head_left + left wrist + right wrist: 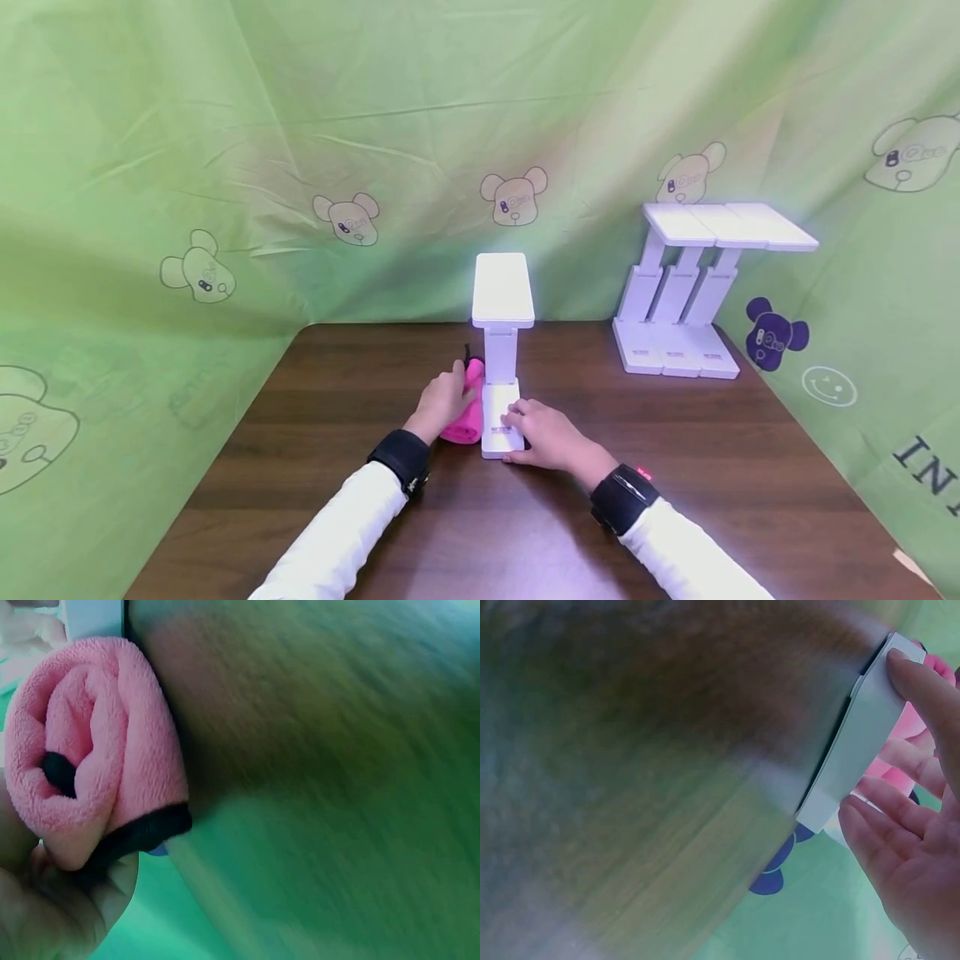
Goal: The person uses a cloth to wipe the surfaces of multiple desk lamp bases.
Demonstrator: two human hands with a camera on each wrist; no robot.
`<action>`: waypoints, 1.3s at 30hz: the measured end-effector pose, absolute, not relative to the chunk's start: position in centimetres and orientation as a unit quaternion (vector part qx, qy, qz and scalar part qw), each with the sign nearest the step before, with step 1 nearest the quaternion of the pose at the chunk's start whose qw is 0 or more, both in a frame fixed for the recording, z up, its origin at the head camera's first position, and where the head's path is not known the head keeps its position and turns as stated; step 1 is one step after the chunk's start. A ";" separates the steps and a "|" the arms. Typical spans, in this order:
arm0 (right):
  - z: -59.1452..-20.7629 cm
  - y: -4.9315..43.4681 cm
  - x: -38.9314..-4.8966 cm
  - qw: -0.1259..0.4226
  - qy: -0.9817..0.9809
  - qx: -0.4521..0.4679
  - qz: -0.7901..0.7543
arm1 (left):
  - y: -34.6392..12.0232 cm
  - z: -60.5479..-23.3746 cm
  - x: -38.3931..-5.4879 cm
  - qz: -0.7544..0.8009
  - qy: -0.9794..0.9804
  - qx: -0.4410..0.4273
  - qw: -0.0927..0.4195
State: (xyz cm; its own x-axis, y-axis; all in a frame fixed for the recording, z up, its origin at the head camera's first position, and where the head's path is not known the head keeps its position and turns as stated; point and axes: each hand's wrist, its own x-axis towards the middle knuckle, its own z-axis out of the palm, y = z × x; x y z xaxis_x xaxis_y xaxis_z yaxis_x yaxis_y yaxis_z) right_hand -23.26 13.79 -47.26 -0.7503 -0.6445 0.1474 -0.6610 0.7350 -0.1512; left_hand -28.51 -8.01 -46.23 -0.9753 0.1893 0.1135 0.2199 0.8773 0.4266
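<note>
A white desk lamp with a flat rectangular head stands in the middle of the table. My right hand is at the near end of its base, thumb at the front edge and fingers over the top; the right wrist view shows the thumb and fingertips against the white base. Just left of the lamp lies a rolled pink towel with black edging. My left hand grips it from the left, and the roll's spiral end faces the left wrist camera. Part of the left fingers is hidden behind the towel.
Three more white lamps stand side by side at the back right of the brown wooden table. A green curtain with printed bear heads hangs behind and along both sides.
</note>
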 end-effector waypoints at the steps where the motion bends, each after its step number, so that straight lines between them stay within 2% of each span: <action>1: -47.3 13.8 -23.2 0.042 -0.930 0.351 0.098 | -8.0 -46.2 -28.2 -0.217 -0.969 -0.114 0.031; 15: -47.1 14.2 -23.6 0.042 -0.931 0.348 0.105 | -9.2 -45.5 -21.1 -0.195 -0.958 -0.209 -0.020; 19: -47.1 14.2 -23.6 0.044 -0.930 0.349 0.106 | -10.0 -45.5 -20.3 -0.217 -0.954 -0.206 -0.009; 23: -47.1 14.3 -23.6 0.045 -0.930 0.349 0.104 | -10.6 -45.5 -21.5 -0.279 -0.946 -0.161 0.042; 28: -47.2 14.3 -23.6 0.050 -0.931 0.349 0.099 | -10.5 -45.5 -25.3 -0.303 -0.942 -0.111 0.095; 33: -47.4 14.2 -23.6 0.041 -0.930 0.351 0.103 | -9.2 -46.0 -28.4 -0.272 -0.955 -0.102 0.065; 39: -47.4 14.2 -23.6 0.033 -0.929 0.353 0.110 | -8.2 -45.9 -29.1 -0.233 -0.965 -0.112 0.038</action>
